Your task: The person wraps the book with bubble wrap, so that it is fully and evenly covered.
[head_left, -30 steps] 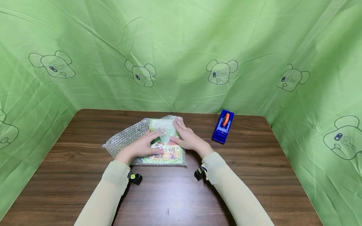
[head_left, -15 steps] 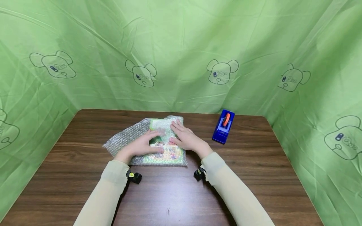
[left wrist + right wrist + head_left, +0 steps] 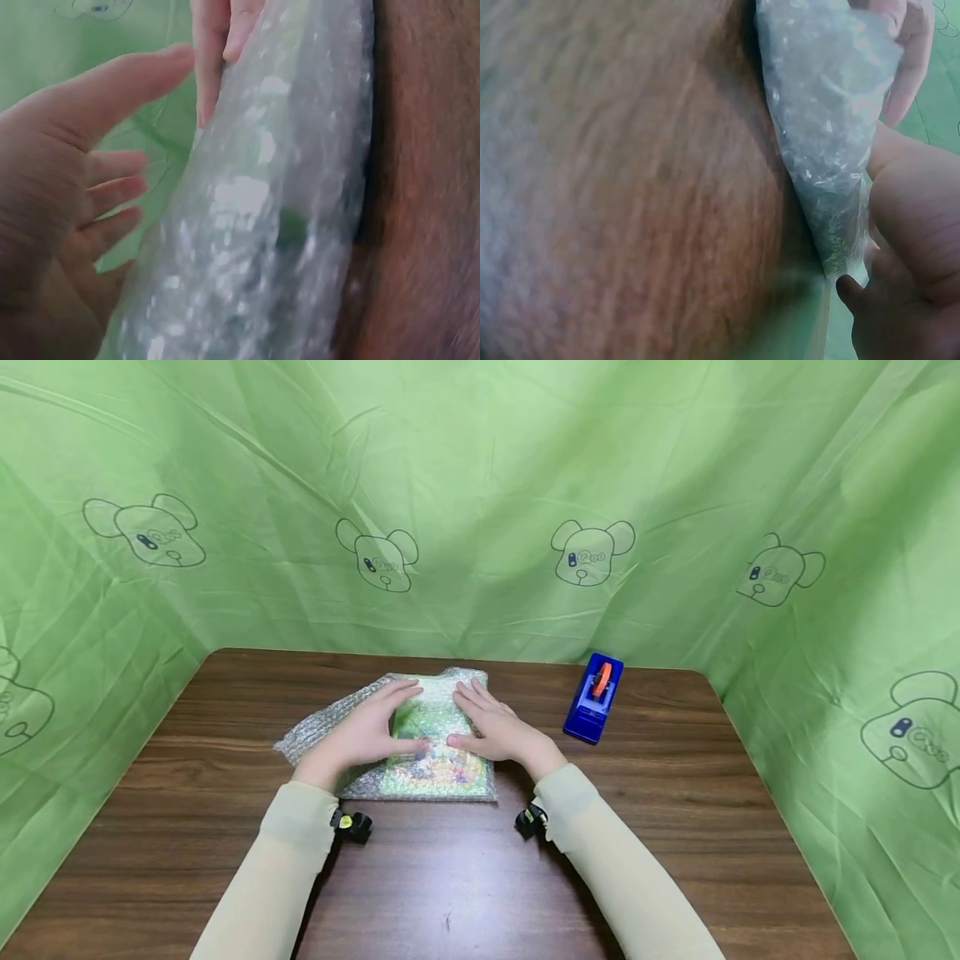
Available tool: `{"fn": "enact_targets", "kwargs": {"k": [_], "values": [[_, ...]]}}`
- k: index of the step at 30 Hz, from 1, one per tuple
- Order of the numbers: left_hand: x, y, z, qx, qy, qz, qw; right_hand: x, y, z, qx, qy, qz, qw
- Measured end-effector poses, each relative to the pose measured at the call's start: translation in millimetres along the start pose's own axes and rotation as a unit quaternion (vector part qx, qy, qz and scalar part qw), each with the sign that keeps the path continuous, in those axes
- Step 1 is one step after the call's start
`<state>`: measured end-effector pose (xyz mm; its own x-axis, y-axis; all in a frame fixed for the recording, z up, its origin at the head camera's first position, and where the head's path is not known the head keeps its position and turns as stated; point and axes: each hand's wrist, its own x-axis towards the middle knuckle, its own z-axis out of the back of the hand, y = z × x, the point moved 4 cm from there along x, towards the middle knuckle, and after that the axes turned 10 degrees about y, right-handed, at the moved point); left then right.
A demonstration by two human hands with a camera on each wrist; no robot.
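A flat item with a green, colourful printed face [image 3: 438, 774] lies on the table inside clear bubble wrap [image 3: 315, 727]. Loose wrap spreads out to its left. My left hand [image 3: 363, 731] is over the left part of the package, fingers extended and thumb apart. In the left wrist view, that hand [image 3: 52, 172] shows beside the wrap [image 3: 240, 202], its thumb clear of it. My right hand [image 3: 498, 728] rests on the package's right side with fingers spread. The right wrist view has the wrap [image 3: 825, 97] beside my right hand [image 3: 919, 217]; its fingertips are partly hidden.
A blue tape dispenser [image 3: 585, 718] with an orange roll [image 3: 602, 679] stands at the back right of the brown wooden table [image 3: 675, 827]. Green cloth [image 3: 480, 460] printed with mouse-like heads hangs behind and along both sides.
My left hand has shifted toward the far edge of the package, and its fingers have straightened. More of the green print shows between the hands. My right hand has barely moved.
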<state>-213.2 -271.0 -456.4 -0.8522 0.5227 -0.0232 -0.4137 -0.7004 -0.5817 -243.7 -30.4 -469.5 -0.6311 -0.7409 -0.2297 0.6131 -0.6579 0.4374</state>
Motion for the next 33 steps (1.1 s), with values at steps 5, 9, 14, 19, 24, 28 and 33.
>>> {"fn": "enact_targets", "kwargs": {"k": [5,9,14,19,24,28,33], "values": [[1.2,-9.6,-12.9,0.029,0.067,-0.017,0.9972,0.5,1.1,0.8,-0.004,-0.001,-0.004,1.0000],[1.3,-10.7,-18.0,0.040,0.086,-0.019,0.9953,0.3,5.0,1.2,-0.013,-0.006,-0.014,0.9998],[1.8,-9.3,-19.5,0.036,0.091,-0.014,0.9951,-3.9,11.5,1.1,-0.027,-0.008,-0.011,0.9995],[0.8,-9.9,-20.0,0.024,0.099,-0.003,0.9948,-14.8,14.2,4.1,0.010,-0.012,0.018,0.9997],[0.9,-12.6,-19.2,0.055,0.094,0.007,0.9940,-26.9,13.2,5.4,0.058,-0.016,0.020,0.9980],[2.9,-13.7,-18.8,0.091,0.082,0.012,0.9924,-32.5,13.9,2.0,0.081,-0.019,0.014,0.9964],[4.0,-13.0,-19.7,0.095,0.072,0.012,0.9928,-34.2,13.2,-5.6,0.092,-0.031,0.020,0.9951]]}}
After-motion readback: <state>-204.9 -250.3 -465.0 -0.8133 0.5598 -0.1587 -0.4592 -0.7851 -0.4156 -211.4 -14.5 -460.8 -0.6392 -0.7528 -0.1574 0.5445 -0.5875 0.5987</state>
